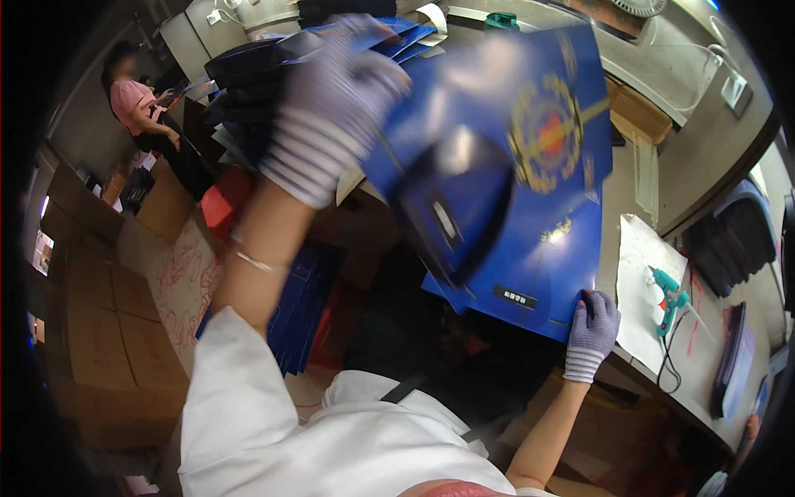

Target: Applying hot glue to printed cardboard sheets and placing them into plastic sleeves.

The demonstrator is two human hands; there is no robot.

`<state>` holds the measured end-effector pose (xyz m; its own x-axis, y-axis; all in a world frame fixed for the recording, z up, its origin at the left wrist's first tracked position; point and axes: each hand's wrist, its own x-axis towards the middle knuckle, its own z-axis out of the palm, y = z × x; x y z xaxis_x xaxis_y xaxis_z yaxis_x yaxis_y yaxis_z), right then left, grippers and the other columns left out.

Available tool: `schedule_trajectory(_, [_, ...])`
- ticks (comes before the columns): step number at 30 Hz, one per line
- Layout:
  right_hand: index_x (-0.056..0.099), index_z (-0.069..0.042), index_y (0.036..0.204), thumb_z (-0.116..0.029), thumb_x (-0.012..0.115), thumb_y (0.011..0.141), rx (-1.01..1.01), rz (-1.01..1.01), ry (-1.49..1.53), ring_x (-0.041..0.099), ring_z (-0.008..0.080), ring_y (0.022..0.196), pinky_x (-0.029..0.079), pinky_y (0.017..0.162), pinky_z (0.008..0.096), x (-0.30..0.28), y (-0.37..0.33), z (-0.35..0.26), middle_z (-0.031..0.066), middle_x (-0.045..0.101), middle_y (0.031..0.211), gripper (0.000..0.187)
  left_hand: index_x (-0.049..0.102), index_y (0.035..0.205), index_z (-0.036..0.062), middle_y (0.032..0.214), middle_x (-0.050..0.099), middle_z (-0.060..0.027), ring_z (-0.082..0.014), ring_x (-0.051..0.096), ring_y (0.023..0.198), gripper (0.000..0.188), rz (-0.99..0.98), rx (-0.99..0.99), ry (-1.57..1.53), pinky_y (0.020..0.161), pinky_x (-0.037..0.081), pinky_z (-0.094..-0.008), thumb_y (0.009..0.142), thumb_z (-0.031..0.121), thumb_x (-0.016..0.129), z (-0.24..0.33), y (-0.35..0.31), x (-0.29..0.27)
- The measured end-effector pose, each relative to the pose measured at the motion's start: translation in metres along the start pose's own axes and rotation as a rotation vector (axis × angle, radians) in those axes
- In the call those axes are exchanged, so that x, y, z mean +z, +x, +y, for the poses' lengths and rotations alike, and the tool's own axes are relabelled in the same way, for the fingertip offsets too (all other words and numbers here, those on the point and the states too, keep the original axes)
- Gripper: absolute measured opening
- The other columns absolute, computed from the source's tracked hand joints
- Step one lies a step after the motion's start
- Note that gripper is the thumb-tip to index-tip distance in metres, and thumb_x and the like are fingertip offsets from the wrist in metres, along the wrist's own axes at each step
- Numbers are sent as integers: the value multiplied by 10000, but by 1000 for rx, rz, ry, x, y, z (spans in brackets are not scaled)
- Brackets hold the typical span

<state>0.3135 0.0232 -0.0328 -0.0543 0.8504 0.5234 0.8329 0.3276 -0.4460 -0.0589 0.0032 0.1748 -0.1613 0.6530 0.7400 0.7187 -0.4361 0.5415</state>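
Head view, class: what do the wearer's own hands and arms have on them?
The left hand and right hand wear greyish-purple gloves with white-striped cuffs. A thin pale band circles the left arm, whose sleeve is white and short.

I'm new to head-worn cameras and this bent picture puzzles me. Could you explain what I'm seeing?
There is no machine here, just a person wearing striped gloves. The single picture comes from a wide fisheye camera on their head, looking down, so straight edges curve near the rim.

The right hand is at the near corner of a large blue printed sheet on the worktable. The left hand is raised near a stack of dark pieces; it is too blurred to tell whether it holds anything. A blurred dark blue piece shows in front of the sheet.

To the right, a teal glue gun lies by white paper.
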Motion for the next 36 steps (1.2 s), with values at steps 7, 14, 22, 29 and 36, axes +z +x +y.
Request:
schedule_trajectory(7, [645,-62,949,-183,660,743,4,-42,-60,540,293,904,434,825,364,0,3,-3,100,609,982,240,629,1089,89,1048,615,-4,-88,538,971,273,-131,-280,599,876,397,-209,851,222,601,-82,142,-270])
schedule_trajectory(14, [469,-216,1275,-443,711,624,-405,-425,-208,329,329,1267,199,1030,584,-17,-9,-56,78,422,1335,731,588,1131,69,1083,596,-67,-156,541,1016,321,-411,-625,1036,891,405,-261,836,195,597,-184,92,-292])
schedule_trajectory(22, [515,-169,1225,-281,664,719,-335,-396,-179,395,321,1196,248,988,564,18,-7,-87,76,467,1280,539,545,1140,17,1093,584,-155,-239,568,1023,358,-462,384,576,863,450,-323,802,120,603,-51,-48,-41])
schedule_trajectory(29, [594,-12,692,-68,672,715,-104,31,48,588,260,769,452,712,339,-53,3,-4,113,622,768,99,591,999,-1,1047,575,-200,-365,538,977,292,-449,46,817,881,431,-401,734,118,573,-224,-60,69])
schedule_trajectory(36, [649,-20,944,-334,722,735,373,118,-373,611,199,767,458,720,305,-98,30,156,99,657,824,385,593,974,11,1003,577,-190,-350,551,946,254,-548,-169,817,853,446,-381,756,141,606,-256,-55,72])
